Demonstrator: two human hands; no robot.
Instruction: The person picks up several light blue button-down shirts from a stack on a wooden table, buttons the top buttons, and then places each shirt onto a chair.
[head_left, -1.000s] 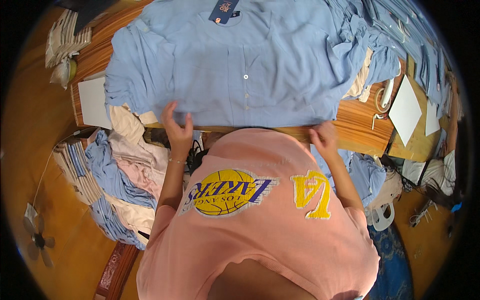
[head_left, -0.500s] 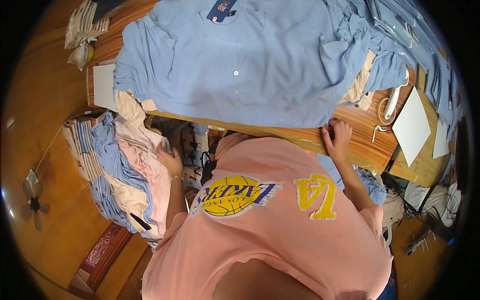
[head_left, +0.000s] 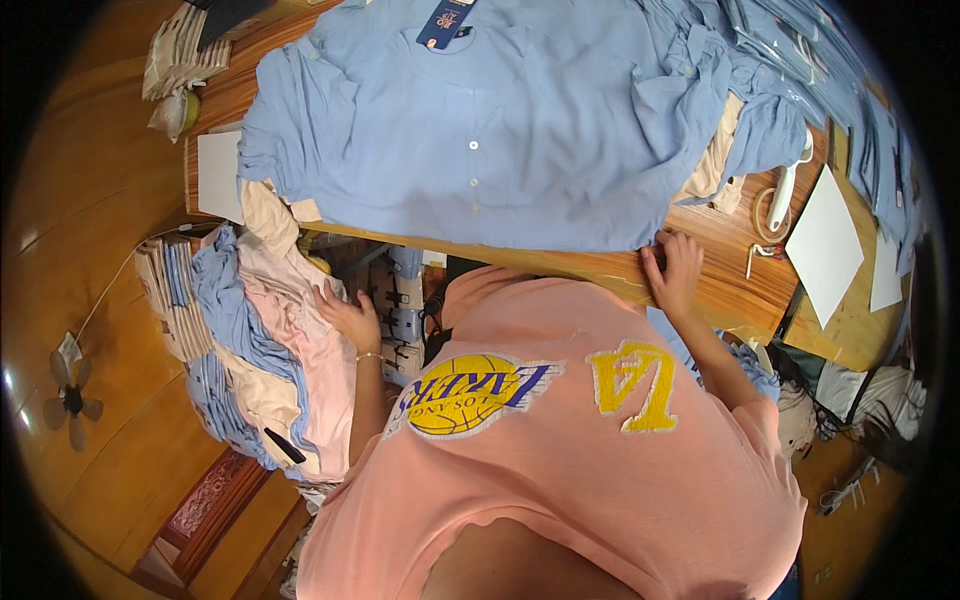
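Note:
A light blue shirt (head_left: 430, 150) with a small button front lies spread on the wooden table, a dark blue tag (head_left: 444, 24) at its neckline. My right hand (head_left: 676, 270) rests on the table edge beside the shirt's lower right corner, thumb apart from the fingers, holding nothing. To the left and lower, my left hand (head_left: 350, 318) has its fingers spread over a pink garment (head_left: 310, 345) in a pile of clothes. Blue garments (head_left: 225, 285) and a cream garment (head_left: 250, 393) lie in that same pile.
White sheets (head_left: 825, 250) lie on the table's right, near a white-handled tool (head_left: 783, 205) and a tan ring (head_left: 760, 222). Another white card (head_left: 218, 177) is at the left edge. Packaged blue clothes (head_left: 870, 120) fill the far right. A fan (head_left: 70, 402) stands far left.
My left hand has shifted slightly on the pink garment, its fingers showing more spread. The view has moved a little. My right hand stays at the table edge.

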